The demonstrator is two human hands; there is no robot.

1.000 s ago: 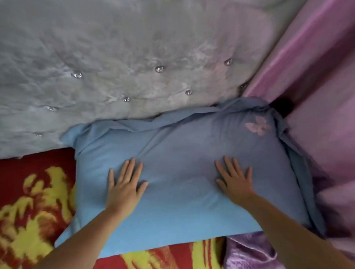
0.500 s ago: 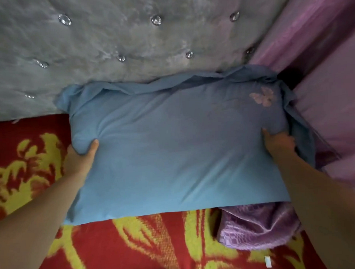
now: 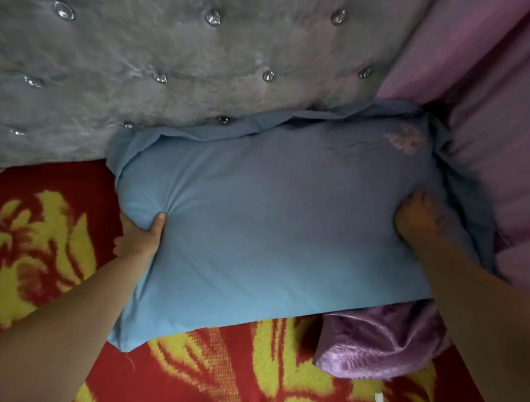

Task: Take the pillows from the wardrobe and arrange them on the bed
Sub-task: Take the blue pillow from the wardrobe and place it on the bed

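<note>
Pillow [image 3: 276, 218], blue, is lain at the far right of the bed [image 3: 40, 241] against the grey headboard [image 3: 160, 53], clamped at its left end by the left hand [image 3: 140, 236] and its right end by the right hand [image 3: 416, 218]; placement step judged current, with squaring and release next required.

Pillow [image 3: 277, 224] lies against headboard [image 3: 191, 67], seemingly overlapping folded cloth [image 3: 382, 341].

Both bare forearms reach forward, spread apart. The left hand [image 3: 140, 236] curls in a grip, thumb on top pressing in, fingers hidden underneath. The right hand [image 3: 416, 218] is clenched likewise, knuckles up, its fingertips tucked out of sight.
</note>
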